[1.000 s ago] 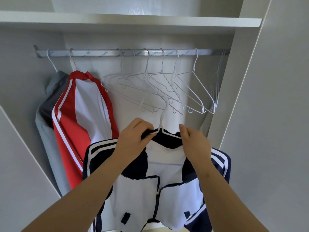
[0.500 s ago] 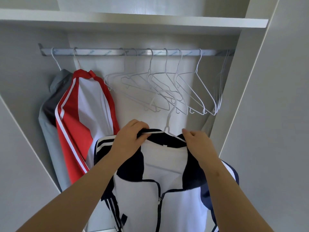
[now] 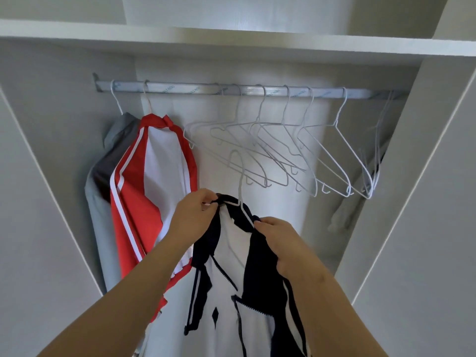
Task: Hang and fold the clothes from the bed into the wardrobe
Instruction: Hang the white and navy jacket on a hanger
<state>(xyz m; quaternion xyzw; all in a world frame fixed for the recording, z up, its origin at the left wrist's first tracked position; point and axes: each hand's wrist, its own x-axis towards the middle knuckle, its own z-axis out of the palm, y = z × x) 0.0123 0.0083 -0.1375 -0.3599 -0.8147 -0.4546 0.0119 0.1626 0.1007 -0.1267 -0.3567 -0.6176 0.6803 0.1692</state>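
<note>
A navy and white zip jacket (image 3: pixel 231 266) hangs on a white wire hanger (image 3: pixel 240 176) in front of me, below the wardrobe rail (image 3: pixel 195 88). My left hand (image 3: pixel 192 219) pinches the dark collar at the hanger's left shoulder. My right hand (image 3: pixel 280 243) grips the collar and right shoulder of the jacket. The hanger's hook stands free under the rail, hooked on nothing. The jacket is turned edge-on, its front zip partly open.
A red and white jacket (image 3: pixel 154 191) and a grey garment (image 3: pixel 103 181) hang at the rail's left end. Several bare white hangers (image 3: pixel 296 155) fill the middle and right. A shelf (image 3: pixel 231 45) runs above; wardrobe side panels (image 3: pixel 412 202) stand close on both sides.
The jacket has swung from facing me to nearly edge-on and moved left and up toward the rail. Both hands kept their hold on the collar.
</note>
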